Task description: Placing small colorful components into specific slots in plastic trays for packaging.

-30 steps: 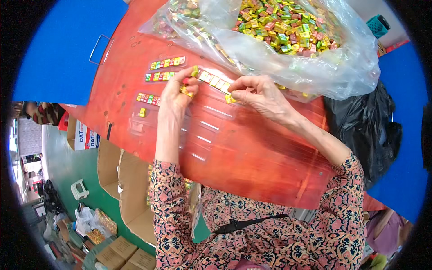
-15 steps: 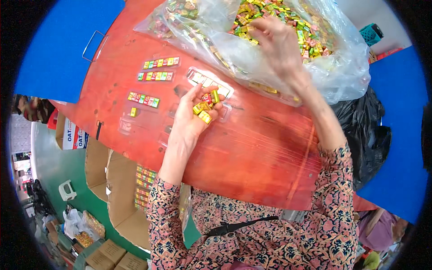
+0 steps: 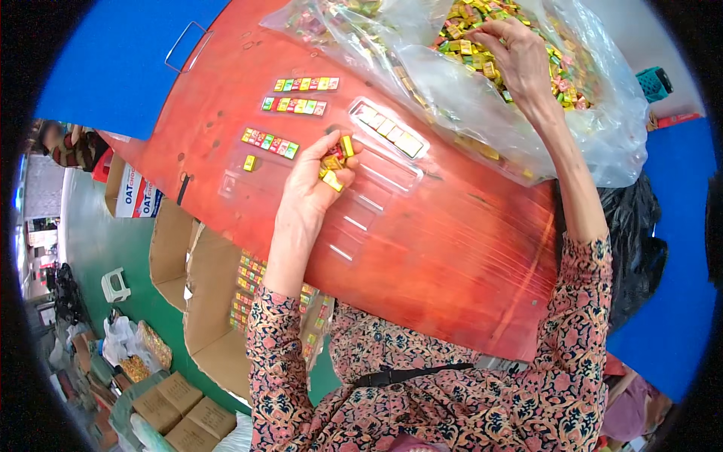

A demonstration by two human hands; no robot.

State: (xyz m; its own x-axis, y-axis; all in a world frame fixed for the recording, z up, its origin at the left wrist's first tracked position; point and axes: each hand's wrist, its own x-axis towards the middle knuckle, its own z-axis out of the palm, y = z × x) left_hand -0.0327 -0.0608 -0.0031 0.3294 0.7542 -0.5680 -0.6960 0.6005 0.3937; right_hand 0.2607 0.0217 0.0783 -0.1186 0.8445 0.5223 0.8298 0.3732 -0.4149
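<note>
"Head view, starting at the left: what is there?"

"An open brown cardboard box (image 3: 169, 256) beside the long red tabletop (image 3: 437, 264). On the tabletop, one loose yellow oblong block (image 3: 249, 163), then three short rows of small red, green, yellow and white blocks (image 3: 269, 142)."

"And the left hand (image 3: 310, 179)?"

"Palm up near those rows, fingers curled around a few glossy yellow and red wrapped blocks (image 3: 331, 180). They look light and stiff, perhaps a bit slippery, so I'd pinch each one by two opposite sides and not squeeze the wrapper hard."

"What lies just right of it?"

"A long clear plastic tray (image 3: 425, 143), holding a row of pale and yellow blocks under glare. Nearer the person are more clear trays (image 3: 354, 222). Thin plastic, I'd judge: it could flex, so the rim is the place to hold."

"Further right?"

"The right hand (image 3: 521, 66), thumb and forefinger bent toward each other over the mouth of a big translucent plastic bag (image 3: 606, 162) full of loose multicoloured blocks (image 3: 482, 47). I can't tell whether it pinches one. The bag seems soft and, so filled, heavy. Past it hangs a crumpled black plastic bag (image 3: 621, 248)."
</note>
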